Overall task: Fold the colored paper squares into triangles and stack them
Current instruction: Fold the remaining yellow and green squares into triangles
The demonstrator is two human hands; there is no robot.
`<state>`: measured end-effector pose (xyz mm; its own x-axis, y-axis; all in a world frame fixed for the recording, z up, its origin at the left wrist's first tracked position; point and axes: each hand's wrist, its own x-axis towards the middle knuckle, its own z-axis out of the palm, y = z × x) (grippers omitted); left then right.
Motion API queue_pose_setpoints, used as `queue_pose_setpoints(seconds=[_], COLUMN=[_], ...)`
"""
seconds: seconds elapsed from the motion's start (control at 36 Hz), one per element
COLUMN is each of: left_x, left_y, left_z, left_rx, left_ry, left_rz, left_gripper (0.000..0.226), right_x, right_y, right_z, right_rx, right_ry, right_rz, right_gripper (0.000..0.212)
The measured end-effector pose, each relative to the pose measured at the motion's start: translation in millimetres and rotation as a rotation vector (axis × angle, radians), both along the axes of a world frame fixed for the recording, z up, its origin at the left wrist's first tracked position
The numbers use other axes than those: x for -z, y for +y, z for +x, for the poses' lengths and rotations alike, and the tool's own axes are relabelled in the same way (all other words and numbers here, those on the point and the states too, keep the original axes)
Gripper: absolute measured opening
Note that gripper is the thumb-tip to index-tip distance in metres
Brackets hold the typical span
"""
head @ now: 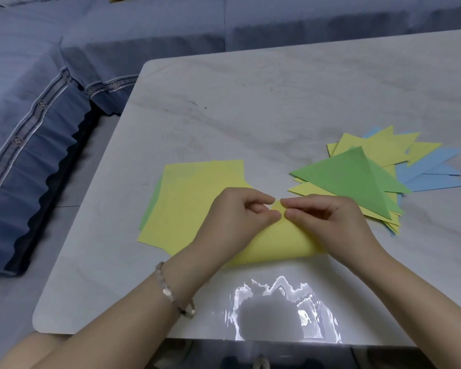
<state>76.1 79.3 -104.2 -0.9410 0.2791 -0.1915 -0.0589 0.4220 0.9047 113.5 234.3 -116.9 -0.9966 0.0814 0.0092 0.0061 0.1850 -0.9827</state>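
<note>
Blue sofa [37, 129] left, white table [250, 89] beside it | flat squares [186, 198] wait | left hand [232, 217] and right hand [328, 222] each pinch a corner of the bent yellow sheet [277, 243], corners meeting | triangle pile [351, 177] right | step: folding; next: match corners, press the bend flat

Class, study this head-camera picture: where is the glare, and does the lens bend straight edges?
Head view: ragged white glare on the glossy table near its front edge; the wide lens slightly bows the table's edges; left hand, right hand and yellow sheet look sharp.
</note>
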Motion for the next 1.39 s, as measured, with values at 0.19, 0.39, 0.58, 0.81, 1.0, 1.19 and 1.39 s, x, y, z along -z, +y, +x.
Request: queue_pose_setpoints(seconds=[0.19, 0.39, 0.58, 0.81, 1.0, 1.19, 1.39], left_x=[10, 40, 53, 54, 54, 55, 54], left_y=[13, 15, 13, 11, 10, 10, 10], left_z=[-37, -51, -48, -48, -49, -51, -50], left_rx=[0.075, -0.014, -0.064, -0.063, -0.058, -0.050, -0.053], left_ry=[-0.036, 0.037, 0.070, 0.058, 0.050, 0.036, 0.037], left_rz=[-0.092, -0.160, -0.161, -0.125, -0.106, -0.116, -0.113], left_gripper=[0.007, 0.003, 0.006, 0.011, 0.010, 0.012, 0.009], right_x=[11, 38, 60, 60, 59, 59, 58], right_y=[7, -1, -1, -1, -12, -22, -43], right_z=[-24, -16, 10, 21, 16, 16, 18], right_rx=[-0.008, -0.233, -0.336, -0.384, -0.349, -0.372, -0.392], right_ry=[-0.010, 0.290, 0.396, 0.405, 0.446, 0.473, 0.484], right_rz=[0.280, 0.897, 0.978, 1.035, 1.099, 1.089, 1.067], right_gripper=[0.017, 0.017, 0.023, 0.034, 0.034, 0.033, 0.031])
